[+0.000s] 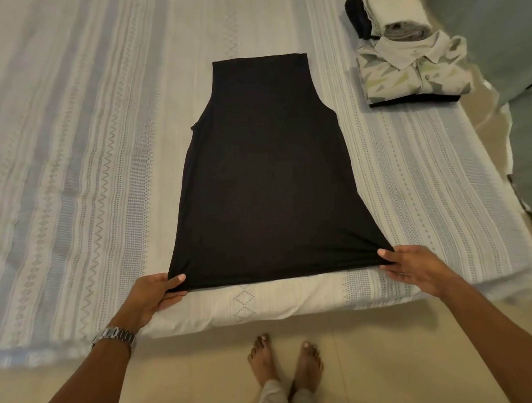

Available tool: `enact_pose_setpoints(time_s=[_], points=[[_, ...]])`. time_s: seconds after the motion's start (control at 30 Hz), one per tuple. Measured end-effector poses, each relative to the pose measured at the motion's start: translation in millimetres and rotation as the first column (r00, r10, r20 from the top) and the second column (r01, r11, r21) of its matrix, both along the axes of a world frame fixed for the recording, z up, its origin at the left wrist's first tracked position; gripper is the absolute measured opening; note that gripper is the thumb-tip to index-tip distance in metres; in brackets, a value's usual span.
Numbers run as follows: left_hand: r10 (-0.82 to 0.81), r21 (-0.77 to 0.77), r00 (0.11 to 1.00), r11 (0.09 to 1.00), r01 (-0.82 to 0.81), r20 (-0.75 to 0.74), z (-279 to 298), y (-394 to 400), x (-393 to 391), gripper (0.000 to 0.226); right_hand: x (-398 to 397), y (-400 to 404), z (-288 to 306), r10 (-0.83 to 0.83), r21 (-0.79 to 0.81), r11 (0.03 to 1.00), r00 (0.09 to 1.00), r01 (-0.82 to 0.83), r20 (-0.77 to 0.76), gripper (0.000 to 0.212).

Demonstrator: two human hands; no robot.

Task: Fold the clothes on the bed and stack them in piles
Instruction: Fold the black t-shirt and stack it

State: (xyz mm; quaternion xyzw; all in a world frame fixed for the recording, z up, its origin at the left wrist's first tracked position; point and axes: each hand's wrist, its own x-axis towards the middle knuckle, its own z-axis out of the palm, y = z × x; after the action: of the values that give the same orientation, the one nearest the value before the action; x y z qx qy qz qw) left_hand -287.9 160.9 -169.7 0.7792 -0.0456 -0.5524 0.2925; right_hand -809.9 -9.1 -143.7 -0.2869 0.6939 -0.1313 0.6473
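Note:
A black sleeveless top (269, 171) lies flat on the striped bed sheet (91, 147), its hem toward me at the bed's near edge. My left hand (154, 291) pinches the hem's left corner, thumb on top of the cloth. My right hand (411, 267) pinches the hem's right corner the same way. The hem is pulled taut between both hands.
At the bed's far right sits a folded pile with a patterned collared shirt (414, 72) on top, and behind it a second pile of white and dark clothes (382, 13). The bed's right edge drops to tiled floor (385, 363). My bare feet stand below the near edge.

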Motion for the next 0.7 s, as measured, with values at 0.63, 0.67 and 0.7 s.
enact_pose_setpoints(time_s=[0.63,0.67,0.7], points=[[-0.306,0.150,0.812,0.952,0.267,0.497,-6.0,16.3,-16.9,0.052,4.3,21.1,-16.1,0.132,-0.142,0.950,0.768,-0.279,-0.627,0.050],[-0.361,0.201,0.754,0.933,0.300,0.549,-3.5,15.0,-16.6,0.058,6.2,18.5,-13.2,0.157,-0.117,0.944,0.732,-0.309,-0.663,0.053],[-0.384,0.233,0.712,0.923,0.305,0.588,0.5,11.7,-15.3,0.063,9.0,15.4,-9.2,0.174,-0.099,0.939,0.702,-0.330,-0.691,0.055]])
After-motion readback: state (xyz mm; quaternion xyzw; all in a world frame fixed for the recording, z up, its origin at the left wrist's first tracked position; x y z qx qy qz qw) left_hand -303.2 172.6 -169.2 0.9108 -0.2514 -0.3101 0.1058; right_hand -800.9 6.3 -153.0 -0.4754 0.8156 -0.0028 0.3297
